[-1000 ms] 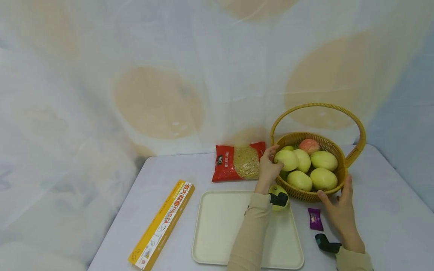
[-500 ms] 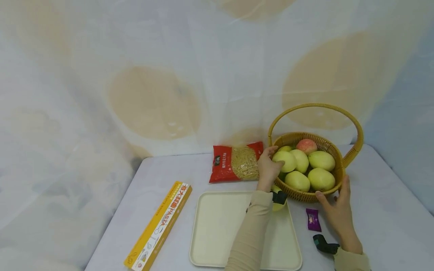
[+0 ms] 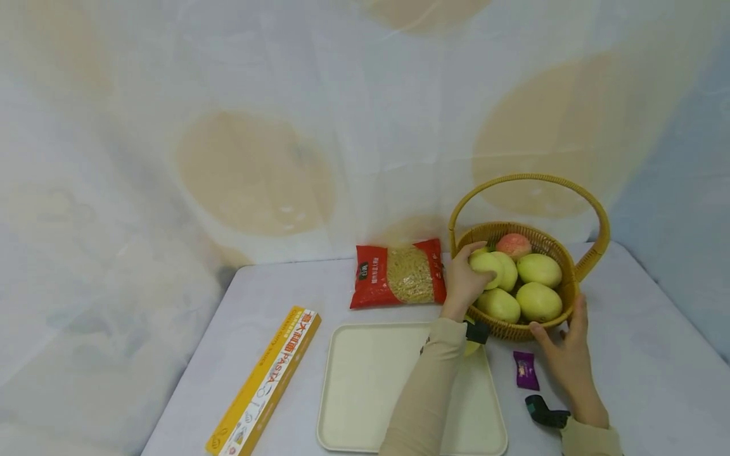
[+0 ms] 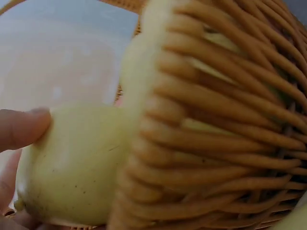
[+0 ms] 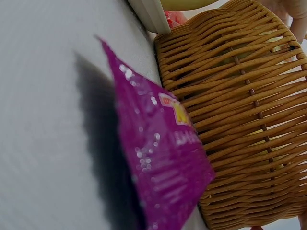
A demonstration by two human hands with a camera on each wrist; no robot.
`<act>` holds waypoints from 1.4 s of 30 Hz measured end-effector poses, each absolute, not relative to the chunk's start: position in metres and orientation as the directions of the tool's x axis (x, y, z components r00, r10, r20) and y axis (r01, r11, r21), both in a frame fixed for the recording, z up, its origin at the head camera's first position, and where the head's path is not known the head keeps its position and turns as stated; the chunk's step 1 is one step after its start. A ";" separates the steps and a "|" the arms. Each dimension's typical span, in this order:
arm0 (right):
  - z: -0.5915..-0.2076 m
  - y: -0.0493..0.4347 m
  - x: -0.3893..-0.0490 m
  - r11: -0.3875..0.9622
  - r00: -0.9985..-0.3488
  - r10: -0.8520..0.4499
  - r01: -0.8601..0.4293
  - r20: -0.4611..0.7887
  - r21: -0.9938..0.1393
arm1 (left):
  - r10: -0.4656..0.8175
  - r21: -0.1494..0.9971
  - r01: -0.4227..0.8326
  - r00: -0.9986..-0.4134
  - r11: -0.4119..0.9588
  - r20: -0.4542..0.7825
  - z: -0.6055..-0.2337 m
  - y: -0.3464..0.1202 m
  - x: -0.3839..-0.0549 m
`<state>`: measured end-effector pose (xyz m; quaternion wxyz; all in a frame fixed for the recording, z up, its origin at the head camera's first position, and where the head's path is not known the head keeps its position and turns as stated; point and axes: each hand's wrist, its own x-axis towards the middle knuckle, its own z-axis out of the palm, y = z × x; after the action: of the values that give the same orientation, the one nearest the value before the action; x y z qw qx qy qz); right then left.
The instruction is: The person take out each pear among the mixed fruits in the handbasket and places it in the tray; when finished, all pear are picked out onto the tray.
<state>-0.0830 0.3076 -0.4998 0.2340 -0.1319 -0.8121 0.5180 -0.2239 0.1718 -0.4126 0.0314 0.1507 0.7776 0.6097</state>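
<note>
A round woven basket (image 3: pixel 516 332) with a tall handle stands at the right back of the table. It holds several pale yellow-green fruits and one reddish fruit (image 3: pixel 513 246). My left hand (image 3: pixel 464 278) grips a pale yellow-green fruit (image 3: pixel 486 269) at the basket's left rim. Up close in the left wrist view, the thumb (image 4: pixel 24 129) presses on this speckled fruit (image 4: pixel 76 167), beside the wicker. My right hand (image 3: pixel 573 361) touches the basket's front right side, thumb and fingers spread and fairly straight. In the right wrist view, most of that hand is out of sight.
A cream tray (image 3: pixel 371 386) lies in front, with another yellow-green fruit (image 3: pixel 471 348) at its far right corner, partly behind my left wrist. Near my right hand is a purple wrapped sweet (image 3: pixel 525 370). A red pasta bag (image 3: pixel 399 275) and yellow pasta box (image 3: pixel 265 383) lie leftward.
My left hand has moved slightly right, further over the basket, along with the fruit it grips. My right hand stays at the basket's side. The head view has shifted slightly.
</note>
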 end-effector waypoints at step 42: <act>-0.498 0.307 -0.083 0.412 -0.859 0.456 -0.027 0.232 -0.911 | 0.309 0.941 0.271 -0.930 0.203 0.201 -0.426 0.062 -0.224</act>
<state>-0.0830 0.3067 -0.4982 0.2299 -0.1328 -0.8083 0.5255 -0.2237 0.0625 -0.4258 0.0159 0.1869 0.7755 0.6029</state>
